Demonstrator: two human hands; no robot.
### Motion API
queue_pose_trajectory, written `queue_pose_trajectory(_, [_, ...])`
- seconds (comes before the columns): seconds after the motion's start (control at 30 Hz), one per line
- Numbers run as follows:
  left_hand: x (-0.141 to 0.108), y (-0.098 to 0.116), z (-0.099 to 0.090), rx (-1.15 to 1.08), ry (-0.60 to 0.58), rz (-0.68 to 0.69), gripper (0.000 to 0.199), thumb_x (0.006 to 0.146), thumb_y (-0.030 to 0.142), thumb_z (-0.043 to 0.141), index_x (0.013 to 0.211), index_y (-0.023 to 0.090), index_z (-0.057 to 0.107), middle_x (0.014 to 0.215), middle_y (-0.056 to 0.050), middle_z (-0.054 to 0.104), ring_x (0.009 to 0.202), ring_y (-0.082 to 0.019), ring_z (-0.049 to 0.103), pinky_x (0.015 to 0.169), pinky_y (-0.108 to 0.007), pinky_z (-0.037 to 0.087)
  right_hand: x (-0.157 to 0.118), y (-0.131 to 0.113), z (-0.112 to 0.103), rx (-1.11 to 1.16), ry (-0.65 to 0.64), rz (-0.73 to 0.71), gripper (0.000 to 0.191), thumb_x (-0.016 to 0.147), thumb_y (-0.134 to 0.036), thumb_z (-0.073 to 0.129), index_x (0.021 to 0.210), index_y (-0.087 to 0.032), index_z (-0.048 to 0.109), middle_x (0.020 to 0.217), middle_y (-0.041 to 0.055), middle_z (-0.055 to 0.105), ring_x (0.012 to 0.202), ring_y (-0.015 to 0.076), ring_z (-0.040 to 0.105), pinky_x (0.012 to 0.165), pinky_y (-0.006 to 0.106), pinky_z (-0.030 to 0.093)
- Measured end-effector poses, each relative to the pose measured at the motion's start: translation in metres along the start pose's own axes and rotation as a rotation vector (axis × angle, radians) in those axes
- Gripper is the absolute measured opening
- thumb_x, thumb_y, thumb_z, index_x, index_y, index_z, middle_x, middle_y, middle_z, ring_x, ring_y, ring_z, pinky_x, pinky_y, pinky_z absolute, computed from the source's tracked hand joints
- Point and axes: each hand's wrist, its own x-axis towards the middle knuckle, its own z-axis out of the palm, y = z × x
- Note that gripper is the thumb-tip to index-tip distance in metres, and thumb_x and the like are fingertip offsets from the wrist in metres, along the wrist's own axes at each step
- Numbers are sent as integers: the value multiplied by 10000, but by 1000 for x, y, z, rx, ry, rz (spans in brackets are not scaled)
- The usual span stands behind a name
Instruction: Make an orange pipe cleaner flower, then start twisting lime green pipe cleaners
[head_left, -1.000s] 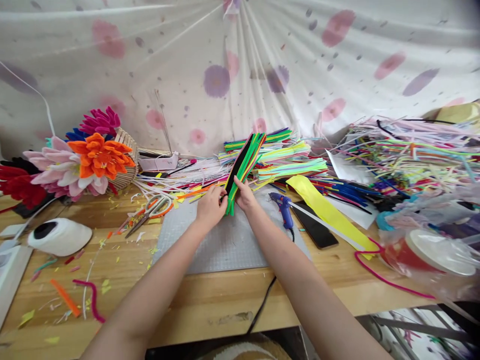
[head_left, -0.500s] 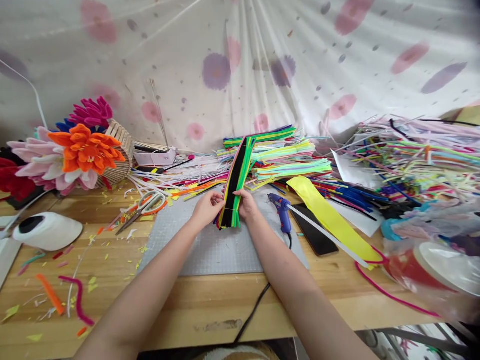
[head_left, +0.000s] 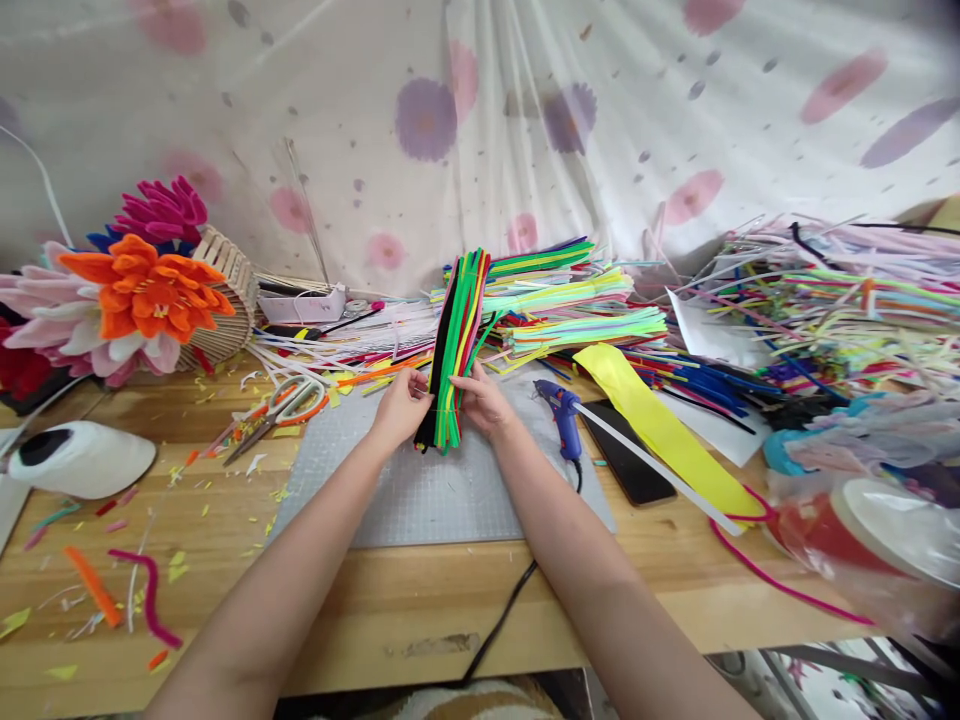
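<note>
A bundle of pipe cleaners (head_left: 459,340) stands nearly upright between my hands, above a grey cutting mat (head_left: 450,505). Green strands face me most, with black at the left and red and yellow at the right. A thin tie runs around its lower part. My left hand (head_left: 403,408) is closed at the bundle's lower left edge, fingertips pinched there. On the right side, my right hand (head_left: 486,400) grips the bundle, thumb across its front; its other fingers are partly hidden.
A blue glue gun (head_left: 561,415), a black phone (head_left: 630,460) and a yellow ribbon (head_left: 652,425) lie to the right. Scissors (head_left: 281,415) and a white thread cone (head_left: 94,460) are at the left. More pipe cleaners (head_left: 570,300) are piled behind, near fuzzy flowers (head_left: 157,295).
The bundle has been turned between my hands: green, red and yellow strands now face me where black was. It has shifted slightly left, and the view has swung a little.
</note>
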Motion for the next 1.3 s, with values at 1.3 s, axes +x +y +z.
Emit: queue_pose_trajectory(1.3, [2,13,-14,-102,-219,-253,340,513,122,613,825,159,483,770,-33,611,692,-158,581,579,-255,436,-5,25,7,-197,86,-49,646,525,-159,723,1061,-253,373,949,-27,622,844,156,623,791,327,515])
